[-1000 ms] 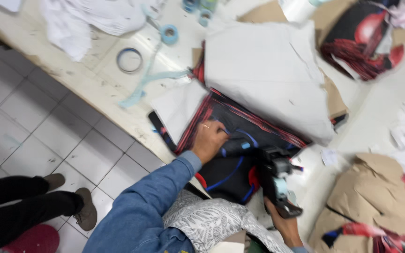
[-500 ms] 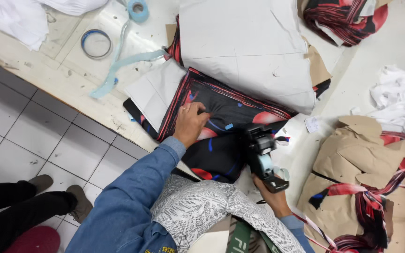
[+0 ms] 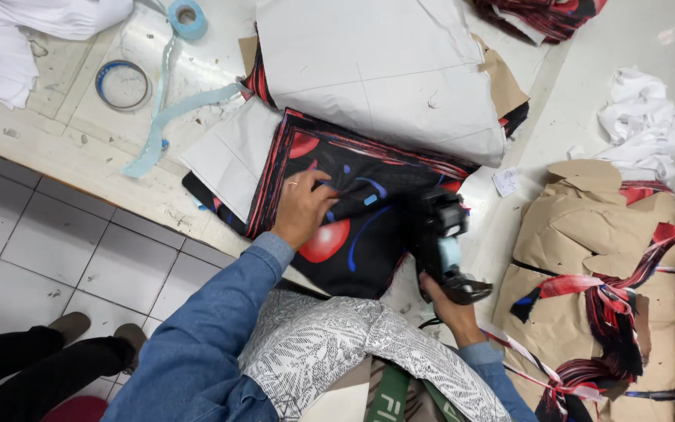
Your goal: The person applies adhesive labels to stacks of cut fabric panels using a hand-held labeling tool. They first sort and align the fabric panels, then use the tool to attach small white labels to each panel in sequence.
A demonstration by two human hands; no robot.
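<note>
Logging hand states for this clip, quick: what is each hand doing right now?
Left hand: open, palm pressed flat on the black patterned fabric.
Right hand: closed around the handheld cutting machine.

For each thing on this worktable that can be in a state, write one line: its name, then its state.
Left hand: flat, pressing the black printed fabric stack.
Right hand: closed around the handheld cutting machine.
Handheld cutting machine: upright at the stack's right edge.
White paper sheet: lying over the stack's far part.
Brown paper bundles: tied with fabric strips.
Blue tape roll: partly unwound.
</note>
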